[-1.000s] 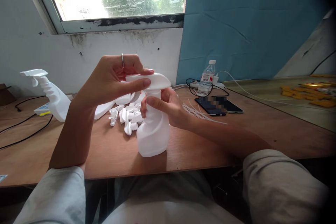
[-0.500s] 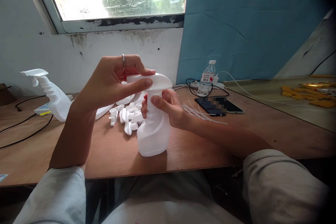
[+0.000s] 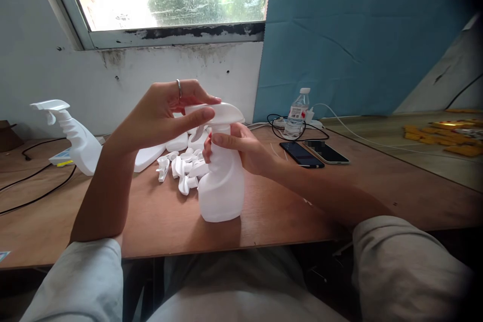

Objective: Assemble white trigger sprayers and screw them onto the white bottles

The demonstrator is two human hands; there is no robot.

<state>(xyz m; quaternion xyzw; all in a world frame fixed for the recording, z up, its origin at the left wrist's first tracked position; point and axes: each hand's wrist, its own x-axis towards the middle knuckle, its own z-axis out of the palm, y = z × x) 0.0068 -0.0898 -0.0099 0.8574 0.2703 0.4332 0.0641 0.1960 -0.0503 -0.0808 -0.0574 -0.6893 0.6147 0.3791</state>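
The white bottle (image 3: 221, 191) stood upright on the wooden surface (image 3: 169, 231), in front of the person, with its neck inside the grip of the right hand (image 3: 252, 150) and the white spray head (image 3: 226, 113) on top, under the grip of the left hand (image 3: 162, 113). The left forearm rose steeply from its rolled sleeve, and the wrist bent so that the hand reached across to the right, level with the spray head, a ring on one finger. The right forearm came in low and slanting from the other side, its hand just below the head. The left grip was closed on the rear part of the spray head, thumb along the near side and a fingertip on the top. The right grip was wrapped round the neck, thumb across the front and fingertips showing at the far left edge. Loose white parts (image 3: 183, 168) lay in a heap behind and left of the bottle, near it, and another spray bottle (image 3: 83, 146) leaned beyond the left forearm.
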